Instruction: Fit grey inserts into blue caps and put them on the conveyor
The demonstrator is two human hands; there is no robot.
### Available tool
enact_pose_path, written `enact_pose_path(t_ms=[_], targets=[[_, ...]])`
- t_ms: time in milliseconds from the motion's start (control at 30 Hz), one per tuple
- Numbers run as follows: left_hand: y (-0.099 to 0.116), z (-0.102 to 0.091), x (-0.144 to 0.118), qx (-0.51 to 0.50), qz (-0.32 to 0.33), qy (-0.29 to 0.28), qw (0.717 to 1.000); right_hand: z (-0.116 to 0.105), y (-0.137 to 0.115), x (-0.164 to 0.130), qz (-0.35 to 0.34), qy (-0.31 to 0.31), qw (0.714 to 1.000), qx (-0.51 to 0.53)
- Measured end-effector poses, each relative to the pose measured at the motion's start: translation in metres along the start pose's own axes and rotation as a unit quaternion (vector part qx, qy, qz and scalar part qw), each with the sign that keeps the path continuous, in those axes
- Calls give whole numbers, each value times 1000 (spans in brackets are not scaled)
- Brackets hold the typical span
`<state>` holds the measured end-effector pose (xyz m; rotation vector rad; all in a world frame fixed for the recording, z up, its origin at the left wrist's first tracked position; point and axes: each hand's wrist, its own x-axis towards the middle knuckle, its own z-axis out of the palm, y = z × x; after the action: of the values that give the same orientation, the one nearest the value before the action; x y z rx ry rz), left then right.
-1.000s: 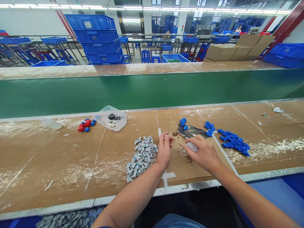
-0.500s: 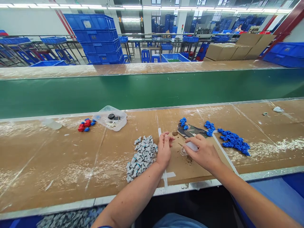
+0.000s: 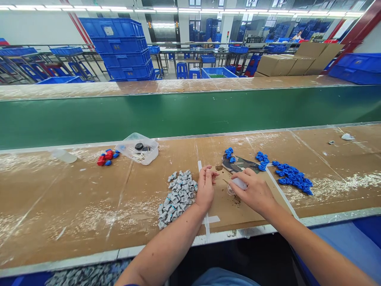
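Note:
My left hand (image 3: 206, 186) is closed beside a heap of small grey parts (image 3: 177, 198), its fingers curled together; whatever they hold is hidden. My right hand (image 3: 251, 190) pinches a thin stick (image 3: 225, 181), its brownish tip pointing toward my left hand. A translucent whitish piece (image 3: 239, 183) shows at the right fingers; I cannot tell whether it is gripped or lies behind them. Below those fingers is a small clear round dish (image 3: 230, 191), partly covered. Dark specks dot the cardboard sheet (image 3: 226, 218). A camouflage-patterned cloth piece (image 3: 245, 163) lies just beyond, with blue parts on it.
Blue parts (image 3: 293, 178) lie in a heap to the right. At left are a clear plastic box (image 3: 149, 157) with sticks and black lids, red and blue parts (image 3: 105, 157), and a translucent bottle (image 3: 64, 155). Behind runs a green conveyor belt (image 3: 178, 113).
The two hands keep nearly the same pose and place. Only a very slight shift of the whole view shows.

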<state>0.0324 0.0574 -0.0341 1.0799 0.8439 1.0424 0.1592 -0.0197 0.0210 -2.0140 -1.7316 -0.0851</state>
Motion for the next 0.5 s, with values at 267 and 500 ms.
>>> enact_pose_path(t_ms=[267,500], targets=[[7,2,-7,55,48,-28,997,-12,0,3,27,30,998,58],[0,-1,-2,29,4,-15,999,-19,23,-8,287,8,894,345]])
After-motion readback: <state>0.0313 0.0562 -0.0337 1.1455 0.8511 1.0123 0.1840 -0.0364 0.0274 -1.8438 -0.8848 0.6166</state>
